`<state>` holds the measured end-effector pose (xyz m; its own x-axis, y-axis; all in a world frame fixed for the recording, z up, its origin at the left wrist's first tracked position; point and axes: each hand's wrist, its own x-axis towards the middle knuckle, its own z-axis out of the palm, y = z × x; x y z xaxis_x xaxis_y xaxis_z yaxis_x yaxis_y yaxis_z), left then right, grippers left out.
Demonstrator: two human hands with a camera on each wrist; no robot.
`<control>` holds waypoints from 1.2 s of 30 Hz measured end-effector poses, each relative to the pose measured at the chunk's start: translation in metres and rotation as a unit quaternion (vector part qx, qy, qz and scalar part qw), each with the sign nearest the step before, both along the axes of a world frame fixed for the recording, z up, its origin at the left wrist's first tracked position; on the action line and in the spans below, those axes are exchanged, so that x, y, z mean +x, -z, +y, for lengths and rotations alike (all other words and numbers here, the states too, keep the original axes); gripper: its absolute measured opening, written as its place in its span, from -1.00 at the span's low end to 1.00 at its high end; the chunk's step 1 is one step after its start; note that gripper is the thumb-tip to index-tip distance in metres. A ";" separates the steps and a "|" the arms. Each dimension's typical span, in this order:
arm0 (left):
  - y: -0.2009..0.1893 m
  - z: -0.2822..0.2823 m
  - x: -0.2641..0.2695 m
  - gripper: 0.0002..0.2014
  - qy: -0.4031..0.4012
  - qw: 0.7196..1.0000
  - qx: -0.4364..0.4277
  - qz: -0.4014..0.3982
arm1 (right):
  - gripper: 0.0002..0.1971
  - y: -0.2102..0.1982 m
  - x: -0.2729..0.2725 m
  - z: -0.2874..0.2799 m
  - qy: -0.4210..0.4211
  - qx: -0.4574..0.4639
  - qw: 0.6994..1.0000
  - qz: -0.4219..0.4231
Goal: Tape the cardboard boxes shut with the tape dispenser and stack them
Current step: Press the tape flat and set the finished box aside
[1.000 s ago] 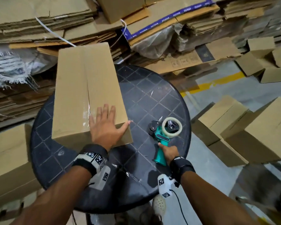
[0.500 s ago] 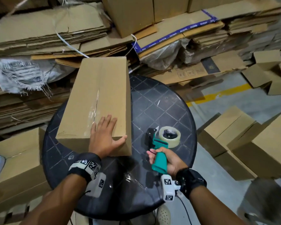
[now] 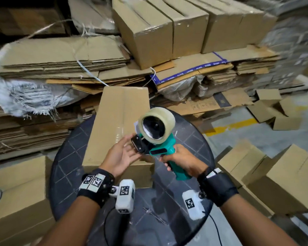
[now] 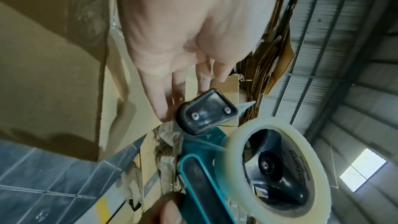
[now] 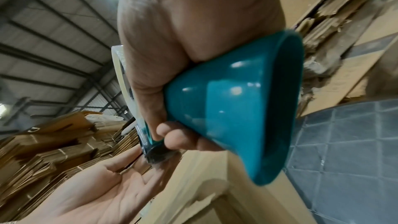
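Observation:
A long closed cardboard box (image 3: 117, 121) lies on the round dark table (image 3: 188, 139), clear tape along its seam. My right hand (image 3: 183, 158) grips the teal handle of the tape dispenser (image 3: 160, 139) and holds it raised over the box's near right corner. The roll of clear tape (image 3: 156, 126) faces me. My left hand (image 3: 123, 153) is palm up with straight fingers, fingertips at the dispenser's black front end (image 4: 204, 111). In the right wrist view the teal handle (image 5: 232, 108) fills my right hand (image 5: 172, 67), with the left hand (image 5: 96, 190) below it.
Flattened cardboard stacks (image 3: 60, 55) and taped boxes (image 3: 167, 29) rise behind the table. Closed boxes sit on the floor at right (image 3: 274, 174) and left (image 3: 20, 192). A torn white woven sack (image 3: 25, 96) lies at far left. A yellow line (image 3: 235, 124) marks the grey floor.
My right hand picked the dispenser up off the table and raised it over the box. My left hand came off the box top, turned palm up and reached the dispenser's front.

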<state>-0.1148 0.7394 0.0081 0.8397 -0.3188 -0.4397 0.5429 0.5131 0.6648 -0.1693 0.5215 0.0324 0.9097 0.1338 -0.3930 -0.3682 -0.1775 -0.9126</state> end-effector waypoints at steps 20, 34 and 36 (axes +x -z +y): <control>0.029 0.066 0.022 -0.53 -0.126 0.986 -0.074 0.080 | -0.87 -0.045 0.029 0.082 -0.107 -0.127 0.985 -0.047; 0.028 0.077 0.018 -0.75 -0.039 0.997 -0.038 0.058 | -0.85 -0.050 0.032 0.075 -0.127 -0.137 0.982 -0.031; 0.028 0.082 0.018 -0.73 -0.038 0.998 -0.010 0.038 | -0.85 -0.053 0.032 0.078 -0.136 -0.140 0.980 -0.029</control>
